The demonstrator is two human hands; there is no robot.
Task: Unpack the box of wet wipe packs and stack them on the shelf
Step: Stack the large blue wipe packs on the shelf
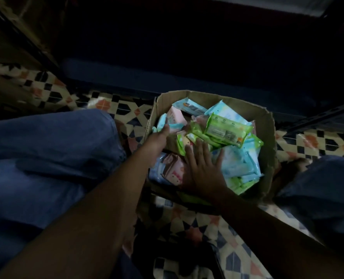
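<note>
The patterned tile floor [189, 222] is carrying an open cardboard box [266, 125], which is sitting directly on it between my knees. Just beyond the box, the dark base of a shelf unit [167, 77] is meeting the tiles. My blue-clad legs [46, 158] are resting on the floor at either side.

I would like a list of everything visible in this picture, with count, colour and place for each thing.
cardboard box: one, brown, open, on the floor between the knees
wet wipe packs: many, too jumbled to count, green, light blue and pink, piled in the box
floor: tiled, cream with dark blue and orange shapes
shelf: dark, behind the box, details too dim to tell
trousers: blue, on both knees, either side of the box
left hand: reaching into the box's left side
right hand: open, flat on the packs
</note>
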